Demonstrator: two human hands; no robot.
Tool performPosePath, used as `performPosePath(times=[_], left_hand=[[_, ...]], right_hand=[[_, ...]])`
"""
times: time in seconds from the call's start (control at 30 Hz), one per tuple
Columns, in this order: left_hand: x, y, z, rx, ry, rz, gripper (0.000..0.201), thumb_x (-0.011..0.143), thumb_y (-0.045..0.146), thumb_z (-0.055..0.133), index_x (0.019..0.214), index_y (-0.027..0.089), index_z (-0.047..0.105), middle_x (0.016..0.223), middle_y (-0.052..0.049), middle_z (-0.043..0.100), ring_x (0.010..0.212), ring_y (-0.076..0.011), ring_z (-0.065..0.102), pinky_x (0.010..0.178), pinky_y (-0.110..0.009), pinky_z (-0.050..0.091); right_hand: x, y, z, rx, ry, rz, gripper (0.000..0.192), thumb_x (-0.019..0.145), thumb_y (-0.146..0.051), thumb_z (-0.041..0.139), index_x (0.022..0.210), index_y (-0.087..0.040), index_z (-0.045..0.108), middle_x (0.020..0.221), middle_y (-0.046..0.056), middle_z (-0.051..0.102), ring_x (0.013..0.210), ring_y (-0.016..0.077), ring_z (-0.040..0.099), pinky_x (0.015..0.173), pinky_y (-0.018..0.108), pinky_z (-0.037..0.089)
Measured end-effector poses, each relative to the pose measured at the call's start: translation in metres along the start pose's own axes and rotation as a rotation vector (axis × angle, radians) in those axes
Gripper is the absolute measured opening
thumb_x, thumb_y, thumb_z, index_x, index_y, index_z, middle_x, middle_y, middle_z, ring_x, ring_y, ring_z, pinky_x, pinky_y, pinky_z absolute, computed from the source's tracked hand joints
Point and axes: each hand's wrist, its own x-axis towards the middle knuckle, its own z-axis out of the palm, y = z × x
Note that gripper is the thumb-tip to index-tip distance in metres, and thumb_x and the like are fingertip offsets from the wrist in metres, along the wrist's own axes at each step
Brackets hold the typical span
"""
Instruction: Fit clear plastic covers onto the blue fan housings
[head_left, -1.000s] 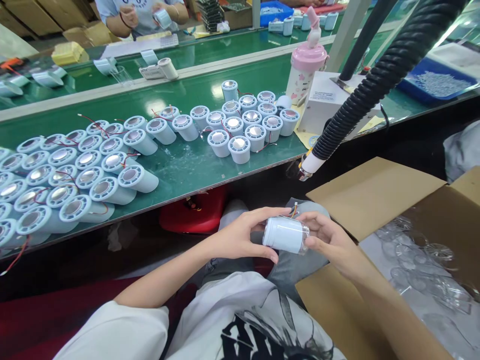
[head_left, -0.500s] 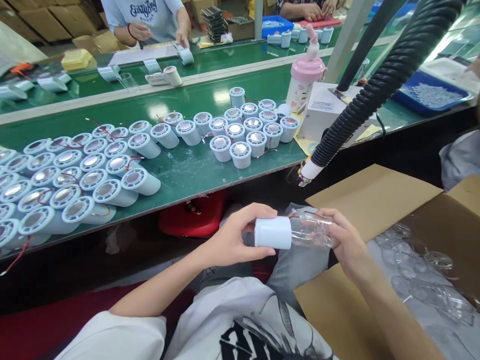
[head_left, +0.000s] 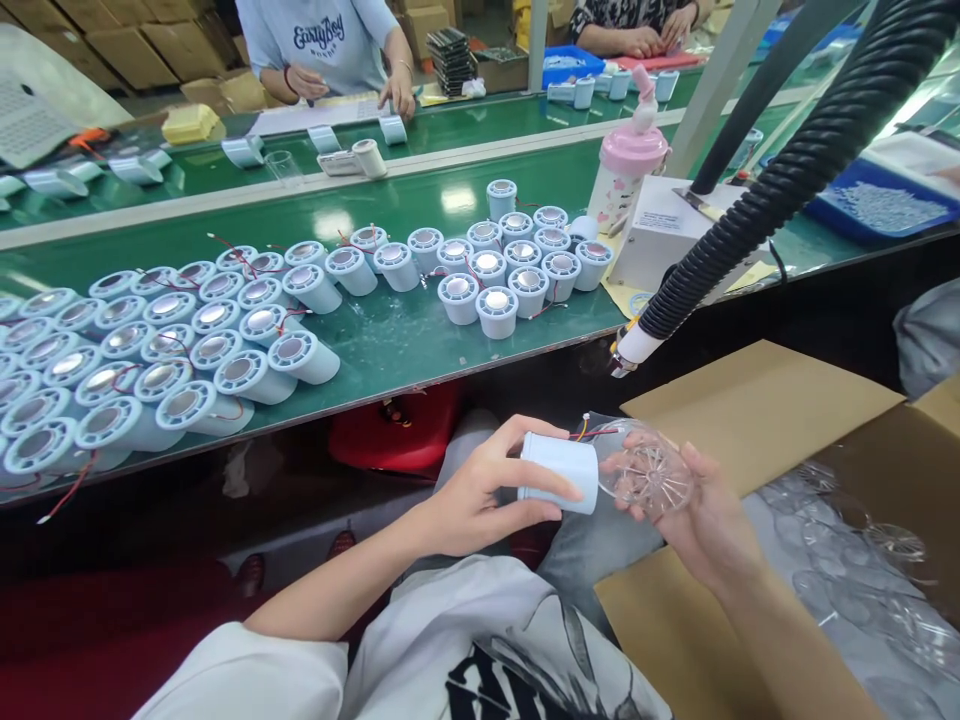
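My left hand (head_left: 480, 490) grips a pale blue plastic cylinder (head_left: 561, 472) lying sideways over my lap; thin red and yellow wires (head_left: 592, 430) stick out of its right end. My right hand (head_left: 701, 515) holds a clear plastic cup (head_left: 651, 472) with a ribbed, spoked end, its mouth against the cylinder's right end and tilted toward me. Both hands are below the edge of the green bench (head_left: 375, 340). Many more pale blue cylinders (head_left: 187, 340) with shiny metal discs lie in rows on the bench.
An open cardboard box (head_left: 757, 410) of clear cups (head_left: 870, 560) stands at my right. A black corrugated hose (head_left: 757, 190) hangs down over the bench edge, beside a white box (head_left: 667, 230) and a pink bottle (head_left: 630, 170). Across the bench, other people work at the far side.
The clear cup, first pushed fully over the cylinder, has slid off to the right and now tilts at the cylinder's end in my right hand. The view has shifted slightly.
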Motion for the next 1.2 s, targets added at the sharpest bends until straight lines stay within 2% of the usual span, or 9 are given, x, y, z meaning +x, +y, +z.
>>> performPosePath(times=[0.17,0.23,0.33,0.5,0.6,0.73,0.87,1.03,1.2], left_hand=[[-0.007,0.006,0.004,-0.044,0.016,-0.042,0.011,0.083,0.024,0.068,0.076,0.018,0.073,0.125,-0.01,0.049,0.105,-0.0213,0.057,0.093,-0.036,0.047],[-0.011,0.006,0.005,-0.089,0.044,-0.058,0.008,0.082,0.026,0.07,0.087,0.021,0.072,0.126,-0.01,0.049,0.105,-0.0212,0.056,0.086,-0.033,0.049],[-0.02,0.007,0.007,-0.135,0.104,-0.082,0.04,0.079,0.03,0.073,0.116,0.026,0.061,0.125,-0.011,0.05,0.108,-0.022,0.054,0.078,-0.029,0.05],[-0.044,0.016,0.013,-0.131,0.26,-0.229,0.067,0.073,0.035,0.078,0.13,0.028,0.044,0.123,-0.011,0.052,0.104,-0.021,0.057,0.077,-0.027,0.051],[-0.065,0.026,0.016,-0.085,0.354,-0.266,0.08,0.068,0.035,0.082,0.135,0.029,0.038,0.124,-0.011,0.051,0.104,-0.0217,0.059,0.074,-0.025,0.052],[-0.097,0.037,0.02,0.041,0.447,-0.191,0.056,0.071,0.034,0.079,0.121,0.025,0.057,0.113,-0.009,0.053,0.1,-0.0209,0.059,0.069,-0.024,0.052],[-0.128,0.044,0.023,0.102,0.514,-0.15,0.034,0.073,0.035,0.077,0.104,0.023,0.07,0.115,-0.011,0.053,0.11,-0.0246,0.056,0.078,-0.03,0.054],[-0.16,0.053,0.03,0.16,0.573,-0.116,0.011,0.077,0.029,0.075,0.082,0.019,0.075,0.116,-0.01,0.053,0.105,-0.022,0.059,0.091,-0.035,0.049],[-0.177,0.059,0.038,0.157,0.576,-0.143,0.01,0.079,0.028,0.072,0.075,0.019,0.073,0.114,-0.01,0.052,0.11,-0.0246,0.056,0.091,-0.035,0.049]], right_hand=[[0.0,0.0,0.002,-0.008,-0.019,0.004,0.039,0.084,-0.055,0.057,0.1,-0.02,0.064,0.09,0.009,0.073,0.063,0.0211,0.065,0.054,0.03,0.051],[-0.002,0.001,0.004,-0.02,-0.03,0.02,0.04,0.084,-0.057,0.056,0.099,-0.021,0.064,0.09,0.009,0.073,0.062,0.0216,0.065,0.054,0.031,0.052],[-0.004,0.003,0.008,-0.001,-0.033,0.046,0.041,0.084,-0.058,0.056,0.097,-0.021,0.066,0.09,0.009,0.073,0.061,0.0207,0.064,0.057,0.032,0.054],[-0.002,0.014,0.009,0.06,0.016,0.065,0.034,0.085,-0.051,0.059,0.094,-0.021,0.07,0.09,0.008,0.073,0.064,0.018,0.065,0.055,0.025,0.053],[0.007,0.025,0.001,0.038,-0.007,0.097,0.033,0.085,-0.05,0.059,0.094,-0.02,0.071,0.094,0.01,0.074,0.069,0.0183,0.066,0.063,0.027,0.056],[0.017,0.043,-0.012,-0.057,-0.078,0.173,0.034,0.082,-0.051,0.063,0.094,-0.02,0.071,0.098,0.012,0.074,0.074,0.0218,0.068,0.066,0.031,0.058],[0.016,0.056,-0.016,-0.083,-0.066,0.183,0.03,0.084,-0.047,0.062,0.097,-0.022,0.07,0.103,0.009,0.073,0.079,0.0212,0.07,0.067,0.029,0.058],[0.014,0.06,-0.013,-0.11,0.002,0.205,0.031,0.074,-0.046,0.069,0.093,-0.021,0.072,0.101,0.01,0.074,0.074,0.0232,0.07,0.062,0.032,0.06],[0.011,0.059,-0.007,-0.141,0.089,0.182,0.028,0.081,-0.045,0.059,0.092,-0.022,0.071,0.1,0.01,0.073,0.072,0.0209,0.069,0.06,0.029,0.06]])
